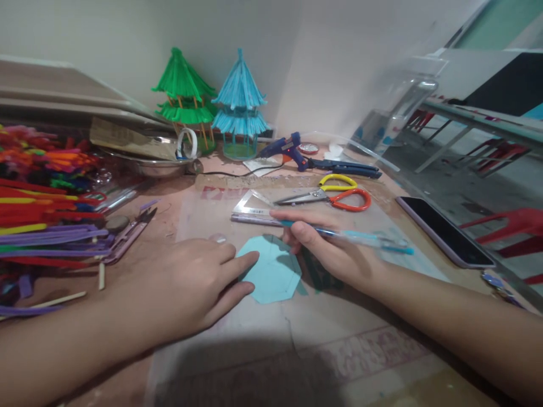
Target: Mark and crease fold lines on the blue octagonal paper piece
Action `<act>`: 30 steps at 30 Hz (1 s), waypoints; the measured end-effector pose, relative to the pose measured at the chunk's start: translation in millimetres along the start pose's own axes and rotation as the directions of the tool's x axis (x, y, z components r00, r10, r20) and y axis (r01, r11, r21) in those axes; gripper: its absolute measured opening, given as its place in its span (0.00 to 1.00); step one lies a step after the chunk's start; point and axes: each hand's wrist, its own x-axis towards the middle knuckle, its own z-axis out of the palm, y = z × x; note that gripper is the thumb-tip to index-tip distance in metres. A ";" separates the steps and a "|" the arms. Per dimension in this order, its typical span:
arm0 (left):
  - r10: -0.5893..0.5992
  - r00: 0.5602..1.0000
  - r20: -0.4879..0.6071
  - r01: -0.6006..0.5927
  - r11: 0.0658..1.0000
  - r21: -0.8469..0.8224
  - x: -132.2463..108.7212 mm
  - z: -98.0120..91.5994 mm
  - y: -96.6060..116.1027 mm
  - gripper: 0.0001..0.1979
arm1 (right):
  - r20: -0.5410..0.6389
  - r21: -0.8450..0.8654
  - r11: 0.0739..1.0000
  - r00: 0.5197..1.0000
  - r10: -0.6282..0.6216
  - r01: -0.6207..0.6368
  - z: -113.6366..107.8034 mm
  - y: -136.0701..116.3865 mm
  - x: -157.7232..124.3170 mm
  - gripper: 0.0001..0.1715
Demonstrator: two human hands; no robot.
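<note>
A light-blue octagonal piece of paper (274,274) lies flat on the plastic-covered work surface, with faint lines on it. My left hand (199,277) rests at its left edge, index finger and thumb stretched apart onto the paper. In my right hand (322,243) a pen (360,237) with a blue end is gripped, its end pointing right. The right index finger reaches to a clear set square (254,204), which lies beside a thin purplish bar (250,218). Just beyond are scissors (314,196) with one yellow and one red handle.
Behind stand a green two-tier pagoda model (184,93) and a blue one (240,102). A glue gun (288,150) and dark-handled pliers-like tool (345,167) lie nearby. Pipe cleaners (46,226) crowd the left, beside a metal bowl (156,167). A phone (443,230) lies right.
</note>
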 end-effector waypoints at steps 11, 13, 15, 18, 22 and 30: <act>0.020 1.000 0.016 -0.019 0.997 -0.074 4.8 -0.6 -3.3 0.20 | -0.022 0.044 0.997 0.998 0.060 -0.059 -45.3 -24.4 8.7 0.07; 0.032 0.999 0.007 -0.032 0.997 -0.066 5.3 -0.9 -3.6 0.20 | 0.022 -0.002 0.998 0.997 0.068 -0.068 -45.9 -25.7 9.3 0.07; 0.034 0.999 -0.009 -0.035 0.998 -0.051 6.0 -0.9 -3.5 0.19 | 0.076 -0.026 0.998 0.995 0.066 -0.065 -36.5 -24.3 12.4 0.06; 0.036 0.999 -0.026 -0.037 0.998 -0.045 6.4 0.0 -3.1 0.18 | 0.165 -0.004 1.000 0.986 0.023 -0.022 -12.9 -19.4 21.7 0.05; 0.042 0.999 -0.031 -0.044 0.998 -0.044 5.6 1.9 -2.9 0.18 | 0.187 0.010 1.000 0.982 -0.008 0.007 12.1 -8.8 32.4 0.08; 0.036 0.999 -0.003 -0.037 0.998 -0.059 6.8 6.0 -3.6 0.18 | 0.080 -0.002 1.000 0.997 0.024 -0.024 21.9 5.1 30.2 0.08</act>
